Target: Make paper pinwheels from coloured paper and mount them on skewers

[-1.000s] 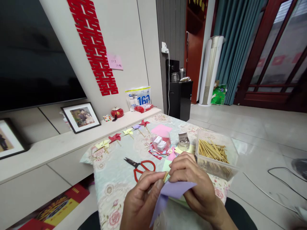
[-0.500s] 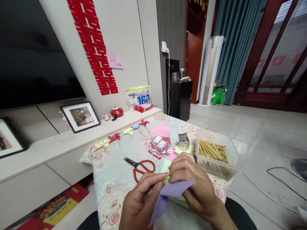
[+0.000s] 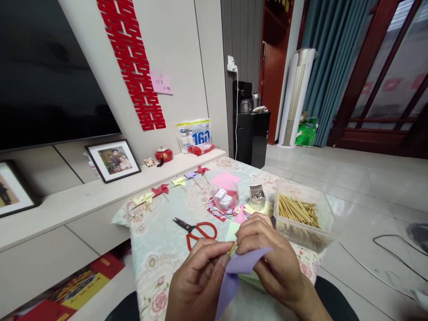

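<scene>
Near the table's front edge, my left hand [image 3: 197, 278] pinches a short, thin wooden stick [image 3: 232, 248] between thumb and forefinger. My right hand [image 3: 276, 261] is closed on the folded purple paper pinwheel [image 3: 246, 262], its fingertips meeting the stick's end. The paper droops between both palms. Where the stick joins the paper is hidden by my fingers. Just beyond my left hand lie red-handled scissors [image 3: 205, 231], blades spread a little. Pale green paper [image 3: 232, 232] shows partly under my hands.
A clear plastic box [image 3: 329, 216] of wooden sticks stands at the right. Behind my hands are a small box of metal pins [image 3: 257, 195] and a round clear container [image 3: 219, 191]. Several finished pinwheels, one a red pinwheel [image 3: 160, 190], line the table's far left edge.
The purple paper has shifted slightly, its lower flap swinging a little to the right. Both hands keep their grip in nearly the same place. The whole view has moved slightly.
</scene>
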`<state>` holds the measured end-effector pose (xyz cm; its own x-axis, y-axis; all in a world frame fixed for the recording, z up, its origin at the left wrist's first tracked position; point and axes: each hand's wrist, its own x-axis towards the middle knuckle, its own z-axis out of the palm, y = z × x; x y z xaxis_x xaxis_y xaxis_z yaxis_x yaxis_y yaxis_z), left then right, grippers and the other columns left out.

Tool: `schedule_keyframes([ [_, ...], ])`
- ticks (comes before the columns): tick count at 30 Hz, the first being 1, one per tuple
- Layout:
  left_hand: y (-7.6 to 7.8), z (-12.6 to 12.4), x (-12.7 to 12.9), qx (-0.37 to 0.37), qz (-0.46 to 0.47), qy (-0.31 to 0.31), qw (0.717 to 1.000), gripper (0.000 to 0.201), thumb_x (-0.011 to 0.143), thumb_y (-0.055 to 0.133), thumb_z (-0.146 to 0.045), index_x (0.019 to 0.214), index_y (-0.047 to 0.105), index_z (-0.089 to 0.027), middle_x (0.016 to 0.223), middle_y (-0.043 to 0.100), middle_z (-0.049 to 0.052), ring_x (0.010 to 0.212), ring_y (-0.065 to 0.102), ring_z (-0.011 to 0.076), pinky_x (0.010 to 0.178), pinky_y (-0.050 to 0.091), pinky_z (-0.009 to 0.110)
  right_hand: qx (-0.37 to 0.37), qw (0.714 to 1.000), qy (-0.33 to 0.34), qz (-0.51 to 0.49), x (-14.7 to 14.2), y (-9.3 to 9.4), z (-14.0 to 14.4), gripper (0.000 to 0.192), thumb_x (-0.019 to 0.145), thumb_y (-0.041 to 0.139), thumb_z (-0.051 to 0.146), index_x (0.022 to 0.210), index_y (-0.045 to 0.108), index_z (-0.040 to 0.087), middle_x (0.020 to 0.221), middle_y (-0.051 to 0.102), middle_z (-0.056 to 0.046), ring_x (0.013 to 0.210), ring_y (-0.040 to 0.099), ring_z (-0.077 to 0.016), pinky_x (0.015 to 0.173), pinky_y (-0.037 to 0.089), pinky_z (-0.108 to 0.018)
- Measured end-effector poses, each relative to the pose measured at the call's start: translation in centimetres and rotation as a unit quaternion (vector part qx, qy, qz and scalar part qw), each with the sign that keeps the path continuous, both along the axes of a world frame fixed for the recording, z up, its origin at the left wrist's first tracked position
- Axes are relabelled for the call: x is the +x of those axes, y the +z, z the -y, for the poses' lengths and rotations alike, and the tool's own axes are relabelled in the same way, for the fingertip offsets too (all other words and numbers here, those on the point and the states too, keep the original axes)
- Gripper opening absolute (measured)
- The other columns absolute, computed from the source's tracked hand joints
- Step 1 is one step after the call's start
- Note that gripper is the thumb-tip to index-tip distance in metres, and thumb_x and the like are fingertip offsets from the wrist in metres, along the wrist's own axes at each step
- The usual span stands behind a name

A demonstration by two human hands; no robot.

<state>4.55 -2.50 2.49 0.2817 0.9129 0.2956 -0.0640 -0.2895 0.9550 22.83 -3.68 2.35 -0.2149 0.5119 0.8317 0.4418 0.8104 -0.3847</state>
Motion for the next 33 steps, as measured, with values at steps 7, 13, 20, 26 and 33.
schedule_keyframes([
  [7, 0.2, 0.1, 0.0, 0.026, -0.001, 0.01, 1.0, 0.015, 0.08, 0.075, -0.023, 0.092, 0.083, -0.029, 0.087, 0.075, 0.006, 0.081, 0.072, 0.0208, 0.071, 0.059, 0.024, -0.001, 1.0, 0.003, 0.002, 0.0, 0.0, -0.1, 0.02, 0.098, 0.042, 0.008, 0.094, 0.058, 0.02, 0.085, 0.063, -0.004, 0.082, 0.059, -0.0186, 0.082, 0.044, -0.041],
  [13, 0.0, 0.0, -0.4, 0.101, -0.031, -0.005, 0.994, 0.023, 0.085, 0.07, -0.016, 0.099, 0.08, -0.031, 0.087, 0.076, 0.001, 0.081, 0.073, 0.0155, 0.072, 0.058, 0.019, -0.001, 1.0, 0.015, -0.001, 0.0, 0.1, 0.0, 0.021, 0.102, 0.04, 0.014, 0.094, 0.059, 0.019, 0.086, 0.063, -0.004, 0.081, 0.059, -0.0184, 0.08, 0.044, -0.04],
  [20, 0.5, -0.2, -0.7, 0.196, -0.103, 0.004, 0.975, 0.031, 0.087, 0.066, -0.009, 0.105, 0.076, -0.033, 0.09, 0.076, -0.003, 0.083, 0.073, 0.0118, 0.074, 0.056, 0.015, -0.002, 1.0, 0.021, -0.003, -0.1, 0.0, 0.1, 0.022, 0.103, 0.039, 0.015, 0.094, 0.059, 0.018, 0.086, 0.062, -0.005, 0.081, 0.058, -0.018, 0.08, 0.044, -0.04],
  [26, 0.5, 0.0, -0.7, 0.188, -0.094, 0.006, 0.978, 0.03, 0.086, 0.067, -0.01, 0.104, 0.076, -0.033, 0.092, 0.076, -0.003, 0.084, 0.073, 0.0118, 0.076, 0.056, 0.015, -0.001, 1.0, 0.028, -0.015, -0.1, 0.1, 0.2, 0.022, 0.103, 0.04, 0.014, 0.095, 0.059, 0.018, 0.085, 0.061, -0.004, 0.081, 0.057, -0.0179, 0.079, 0.044, -0.039],
  [33, 0.0, 0.2, 0.3, 0.062, -0.002, 0.009, 0.998, 0.014, 0.087, 0.069, -0.021, 0.093, 0.08, -0.027, 0.087, 0.076, 0.002, 0.08, 0.072, 0.0152, 0.07, 0.057, 0.017, -0.006, 0.999, 0.036, -0.028, -0.1, 0.0, 0.1, 0.02, 0.101, 0.042, 0.01, 0.095, 0.06, 0.019, 0.086, 0.061, -0.004, 0.081, 0.057, -0.0181, 0.08, 0.044, -0.04],
])
